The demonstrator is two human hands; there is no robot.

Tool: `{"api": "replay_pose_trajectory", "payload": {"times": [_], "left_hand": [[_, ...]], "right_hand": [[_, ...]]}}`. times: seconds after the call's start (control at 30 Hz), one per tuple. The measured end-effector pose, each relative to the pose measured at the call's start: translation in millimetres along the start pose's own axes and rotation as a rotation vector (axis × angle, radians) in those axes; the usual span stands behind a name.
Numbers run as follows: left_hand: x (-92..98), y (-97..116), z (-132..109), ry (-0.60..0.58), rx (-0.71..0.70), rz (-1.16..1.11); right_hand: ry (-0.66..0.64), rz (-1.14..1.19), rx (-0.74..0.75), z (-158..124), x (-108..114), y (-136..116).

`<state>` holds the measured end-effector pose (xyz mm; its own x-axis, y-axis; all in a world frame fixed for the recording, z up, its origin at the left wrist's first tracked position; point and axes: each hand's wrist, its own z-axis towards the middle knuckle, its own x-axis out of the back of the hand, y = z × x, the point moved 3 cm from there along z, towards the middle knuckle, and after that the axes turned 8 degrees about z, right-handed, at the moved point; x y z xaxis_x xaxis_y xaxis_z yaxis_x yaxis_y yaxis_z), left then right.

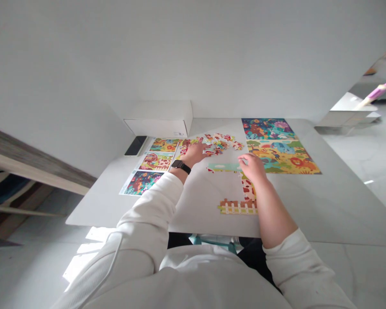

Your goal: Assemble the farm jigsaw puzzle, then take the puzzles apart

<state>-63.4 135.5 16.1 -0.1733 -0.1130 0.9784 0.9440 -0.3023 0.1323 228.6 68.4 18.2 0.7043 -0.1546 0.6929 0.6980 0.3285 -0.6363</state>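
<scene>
Now: two hands at work over a half-built jigsaw

Loose jigsaw pieces [220, 143] lie in a bright scatter just beyond both hands, on a white desk [309, 201]. Nearer the person, a joined frame [223, 167] is taking shape: a teal strip lies between the hands, a red-spotted column runs down under the right wrist, and a fence strip sits closest to the body.

Judging from this layout, the work goes best if pieces are slid flat on the desk rather than lifted. The joined strip should also be steadied, so that pressing a new piece in does not split it.

The left hand [196, 153], with a black watch [180, 166] on its wrist, lies spread and fairly flat. Its fingertips touch the near edge of the scatter, and it grips nothing that shows. The right hand [252, 166] is curled, with its fingers at the right end of the teal strip. I cannot tell whether it pinches a piece.

Right of the right hand lies a finished puzzle [276, 146]. Left of the left hand is a picture sheet [154, 162], and beyond that a phone [135, 146] and a white box [161, 118].
</scene>
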Motion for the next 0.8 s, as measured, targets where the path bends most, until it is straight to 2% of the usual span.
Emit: {"api": "replay_pose_trajectory", "payload": {"times": [0.13, 0.23, 0.33, 0.47, 0.53, 0.63, 0.8], "left_hand": [[8.2, -9, -11, 0.055, 0.01, -0.076], [19.8, -19, -29, 0.133, 0.026, -0.165], [28.6, -27, -52, 0.216, 0.061, -0.346], [29.8, -28, -83, 0.33, 0.123, -0.614], [30.1, -21, -94, 0.392, 0.104, -0.628], [31.6, -3, -105, 0.397, -0.005, -0.531], [33.8, 38, -113, 0.339, -0.241, -0.491]], "right_hand": [[-0.007, 0.007, -0.022, 0, 0, 1], [-0.013, 0.012, -0.035, 0, 0, 2], [-0.008, 0.019, -0.039, -1, 1, 2], [0.023, 0.037, -0.042, -3, 4, -2], [0.019, 0.071, -0.037, -5, 3, -8], [-0.041, 0.242, -0.082, -10, -5, -20], [-0.299, 0.741, -0.274, -25, -37, -46]]}}
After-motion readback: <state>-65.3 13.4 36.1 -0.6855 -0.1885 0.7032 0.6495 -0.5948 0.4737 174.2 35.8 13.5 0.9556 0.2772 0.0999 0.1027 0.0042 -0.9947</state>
